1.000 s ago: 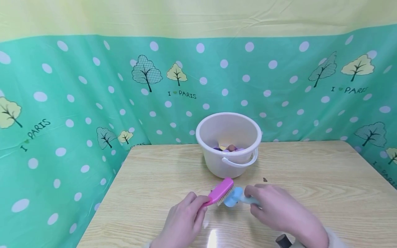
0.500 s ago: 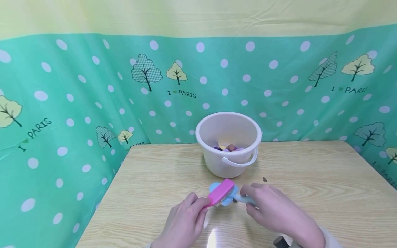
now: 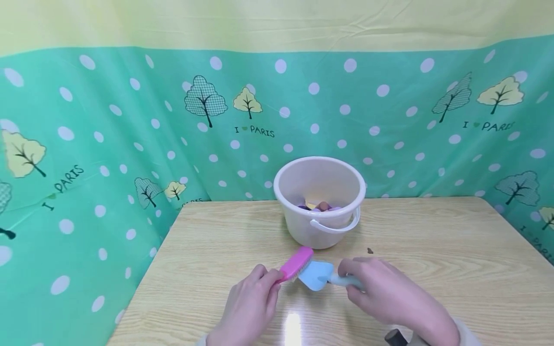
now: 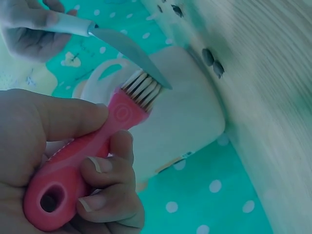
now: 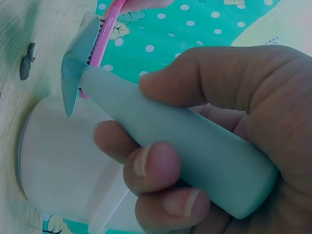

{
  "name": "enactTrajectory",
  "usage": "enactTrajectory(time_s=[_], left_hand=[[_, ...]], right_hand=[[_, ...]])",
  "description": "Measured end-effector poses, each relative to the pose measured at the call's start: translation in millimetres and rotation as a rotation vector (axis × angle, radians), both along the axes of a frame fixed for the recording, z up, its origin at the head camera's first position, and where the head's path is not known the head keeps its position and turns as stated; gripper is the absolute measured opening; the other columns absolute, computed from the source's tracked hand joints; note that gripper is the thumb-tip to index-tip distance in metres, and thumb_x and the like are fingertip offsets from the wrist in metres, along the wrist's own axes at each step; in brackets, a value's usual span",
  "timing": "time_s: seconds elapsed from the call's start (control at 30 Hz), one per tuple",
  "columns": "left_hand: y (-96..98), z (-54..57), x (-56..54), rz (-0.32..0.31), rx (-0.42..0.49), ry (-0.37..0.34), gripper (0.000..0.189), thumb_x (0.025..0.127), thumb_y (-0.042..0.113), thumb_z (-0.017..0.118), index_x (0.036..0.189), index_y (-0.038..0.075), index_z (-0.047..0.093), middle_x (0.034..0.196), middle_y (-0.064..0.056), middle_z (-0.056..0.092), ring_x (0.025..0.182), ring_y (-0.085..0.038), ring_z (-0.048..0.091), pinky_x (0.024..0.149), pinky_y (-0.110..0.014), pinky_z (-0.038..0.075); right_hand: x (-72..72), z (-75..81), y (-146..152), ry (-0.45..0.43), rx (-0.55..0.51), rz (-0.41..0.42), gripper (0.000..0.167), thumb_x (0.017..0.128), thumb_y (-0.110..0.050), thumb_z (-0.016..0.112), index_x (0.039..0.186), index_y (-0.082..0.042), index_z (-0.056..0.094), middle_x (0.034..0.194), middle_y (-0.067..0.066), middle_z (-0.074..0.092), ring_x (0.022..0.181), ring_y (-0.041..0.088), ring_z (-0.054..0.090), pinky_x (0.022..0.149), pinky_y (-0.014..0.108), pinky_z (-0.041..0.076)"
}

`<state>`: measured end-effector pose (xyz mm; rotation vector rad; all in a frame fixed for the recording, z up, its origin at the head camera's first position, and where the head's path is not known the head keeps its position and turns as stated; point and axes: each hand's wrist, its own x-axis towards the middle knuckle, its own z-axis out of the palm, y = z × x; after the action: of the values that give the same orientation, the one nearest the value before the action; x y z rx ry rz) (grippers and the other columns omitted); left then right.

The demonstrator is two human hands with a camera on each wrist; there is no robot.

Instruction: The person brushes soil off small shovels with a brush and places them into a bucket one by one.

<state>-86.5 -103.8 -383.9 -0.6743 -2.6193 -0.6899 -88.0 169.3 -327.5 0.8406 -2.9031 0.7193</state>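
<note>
My left hand [image 3: 251, 300] grips a pink brush [image 3: 296, 263] with pale bristles by its handle. In the left wrist view, fingers and thumb curl round that handle, and the bristles meet the edge of a light blue hand shovel [image 4: 127, 48]. The shovel's pale handle [image 5: 170, 134] lies in my right hand [image 3: 381, 288], thumb on one side and fingers curled on the other. In the head view the blade is tilted above the table, its left edge beside the bristles. Small dark pieces [image 4: 208, 57] lie on the wooden table near the tools.
A white bucket [image 3: 303, 230] stands behind the tools, its handle hanging at the front right. Purple, brown and yellowish things [image 3: 322, 206] lie inside. Another dark piece [image 3: 370, 250] sits right of it. A green dotted curtain [image 3: 242, 168] hangs round the wooden table [image 3: 207, 254].
The brush moves left and a little away from its place over the shovel blade. The shovel shifts slightly right and turns, so its blade shows a different face. The bucket stays put.
</note>
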Motion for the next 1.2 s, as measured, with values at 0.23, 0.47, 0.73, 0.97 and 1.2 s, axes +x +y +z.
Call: enactTrajectory(time_s=[0.23,0.47,0.73,0.97,1.2], left_hand=[[-10.0,7.7,-4.5,0.061,0.002,-0.026,0.02,0.085,0.008,0.068,0.103,0.015,0.069,0.075,0.009,0.048,0.052,0.001,0.036,0.044,-0.017,0.033],[-21.3,18.9,-8.7,0.15,0.024,0.027,0.021,0.083,0.007,0.071,0.102,0.016,0.07,0.073,0.01,0.046,0.05,0.0,0.034,0.042,-0.017,0.031],[-22.1,25.8,-7.0,0.164,0.032,0.054,0.02,0.084,0.009,0.071,0.102,0.018,0.071,0.073,0.011,0.044,0.05,0.0,0.033,0.041,-0.018,0.03],[-21.2,30.3,-4.7,0.165,0.037,0.071,0.021,0.083,0.008,0.072,0.101,0.017,0.071,0.073,0.011,0.045,0.051,0.001,0.033,0.042,-0.018,0.029],[-20.4,32.7,-2.3,0.156,0.046,0.071,0.023,0.082,0.007,0.073,0.102,0.018,0.071,0.073,0.012,0.044,0.051,0.001,0.033,0.042,-0.017,0.03]], right_hand=[[-4.7,0.2,4.0,-0.079,-0.061,0.005,0.021,0.078,-0.005,0.065,0.091,-0.021,0.061,0.072,-0.015,0.051,0.056,0.001,0.042,0.05,0.021,0.039],[-8.6,-0.4,5.8,-0.165,-0.136,0.028,0.019,0.082,-0.006,0.064,0.091,-0.022,0.06,0.072,-0.014,0.056,0.054,0.001,0.045,0.051,0.023,0.042],[-22.4,-8.6,12.6,-0.387,-0.345,0.053,0.007,0.089,-0.011,0.061,0.096,-0.011,0.062,0.073,-0.002,0.06,0.051,0.007,0.048,0.046,0.026,0.043],[-31.2,-14.7,21.8,-0.588,-0.395,0.034,0.019,0.08,-0.009,0.071,0.095,-0.009,0.06,0.079,0.008,0.059,0.042,0.009,0.04,0.037,0.02,0.035],[-30.6,-15.1,19.9,-0.565,-0.36,0.021,0.014,0.084,-0.015,0.069,0.093,-0.011,0.06,0.08,0.006,0.059,0.042,0.01,0.043,0.037,0.024,0.04]])
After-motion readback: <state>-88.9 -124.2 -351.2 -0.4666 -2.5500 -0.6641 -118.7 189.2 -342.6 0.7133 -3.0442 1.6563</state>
